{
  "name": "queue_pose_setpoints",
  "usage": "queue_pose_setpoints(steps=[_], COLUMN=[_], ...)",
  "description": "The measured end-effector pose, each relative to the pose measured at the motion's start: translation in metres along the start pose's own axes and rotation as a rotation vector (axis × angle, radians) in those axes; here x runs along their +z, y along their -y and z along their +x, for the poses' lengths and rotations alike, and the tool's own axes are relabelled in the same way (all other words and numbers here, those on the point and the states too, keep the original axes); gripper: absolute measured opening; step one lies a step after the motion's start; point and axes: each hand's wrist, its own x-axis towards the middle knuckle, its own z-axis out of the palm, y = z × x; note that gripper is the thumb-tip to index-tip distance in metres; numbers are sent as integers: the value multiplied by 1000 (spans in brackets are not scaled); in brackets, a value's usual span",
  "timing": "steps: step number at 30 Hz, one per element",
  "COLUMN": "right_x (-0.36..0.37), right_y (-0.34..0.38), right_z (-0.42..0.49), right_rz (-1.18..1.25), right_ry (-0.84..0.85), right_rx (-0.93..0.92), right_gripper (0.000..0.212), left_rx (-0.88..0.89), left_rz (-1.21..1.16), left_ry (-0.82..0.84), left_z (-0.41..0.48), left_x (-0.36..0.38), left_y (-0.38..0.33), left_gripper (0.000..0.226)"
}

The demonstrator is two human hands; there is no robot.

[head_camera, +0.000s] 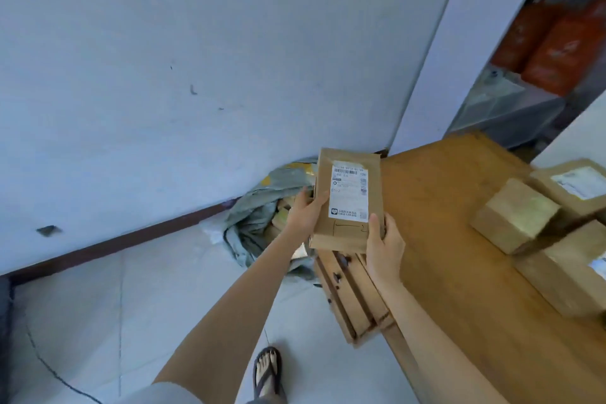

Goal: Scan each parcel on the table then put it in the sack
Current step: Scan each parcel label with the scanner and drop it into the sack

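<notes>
1. The parcel [347,200], a flat brown carton with a white shipping label facing up, is held in the air over the left end of the table [459,239], its far half overhanging the sack.
2. The left hand [303,215] grips the parcel's left long edge, thumb on the top face, fingers wrapped beneath and out of sight.
3. The right hand [383,248] clamps the near right corner, thumb pressed flat on top beside the label, fingers curled under.
4. The sack [259,216], grey-green and crumpled, lies on the floor against the wall, just left of the table end; its mouth gapes and brown cartons show inside.
5. Three further boxes [515,215] sit together at the table's right side, well apart from the held parcel; bare tabletop lies between.
6. The pale floor [164,298] left of the sack is open. A sandalled foot [267,371] stands near the table's front edge.
</notes>
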Motion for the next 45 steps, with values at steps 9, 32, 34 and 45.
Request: queue_pose_setpoints(steps=[9,32,34,45], right_x=[200,309,314,285], right_y=[15,4,11,57], right_z=[63,269,264,204], right_rz=[-78,-286,-320,-306], right_ry=[173,-122,-194,-518], right_rx=[31,263,281,377], right_gripper=[25,32,31,24], left_rx=[-61,-129,-88,317], left_rz=[249,684,725,1066], left_ry=[-123,337,410,841], left_z=[118,403,414,368], left_x=[-165,-176,-175,-96], left_y=[-32,-110,-117,-138], left_gripper=[39,48,40,23])
